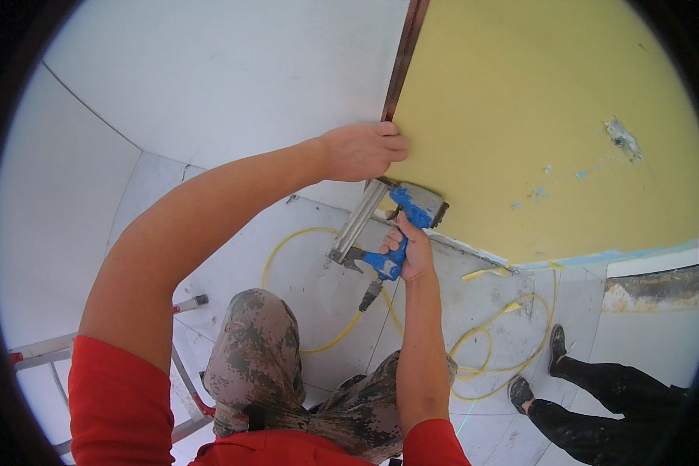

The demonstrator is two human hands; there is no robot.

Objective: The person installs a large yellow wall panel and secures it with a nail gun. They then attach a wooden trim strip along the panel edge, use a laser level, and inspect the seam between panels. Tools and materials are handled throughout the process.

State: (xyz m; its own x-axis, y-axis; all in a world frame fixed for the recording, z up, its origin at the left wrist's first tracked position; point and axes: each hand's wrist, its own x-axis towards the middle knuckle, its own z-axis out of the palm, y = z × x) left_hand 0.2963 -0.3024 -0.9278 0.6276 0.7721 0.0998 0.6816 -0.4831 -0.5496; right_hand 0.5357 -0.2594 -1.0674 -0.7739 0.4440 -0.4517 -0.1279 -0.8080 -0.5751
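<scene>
My right hand (409, 247) is wrapped around the handle of a blue pneumatic nail gun (410, 204), with a finger by its trigger. The gun's nose lies against the lower part of a dark brown trim strip, close below my left hand. My left hand (367, 151) presses on the brown trim strip (405, 64), its fingers curled over the edge beside the yellow wall panel (530, 116). A yellow air hose (332, 346) joins the coupling at the bottom of the handle.
Hose coils lie on the grey tiled floor (355, 309) to the right. An aluminium ladder (49, 348) is at lower left. Another person's legs (600, 419), in black trousers, are at lower right. White panels (239, 70) cover the left wall; the yellow panel has a damaged patch (623, 138).
</scene>
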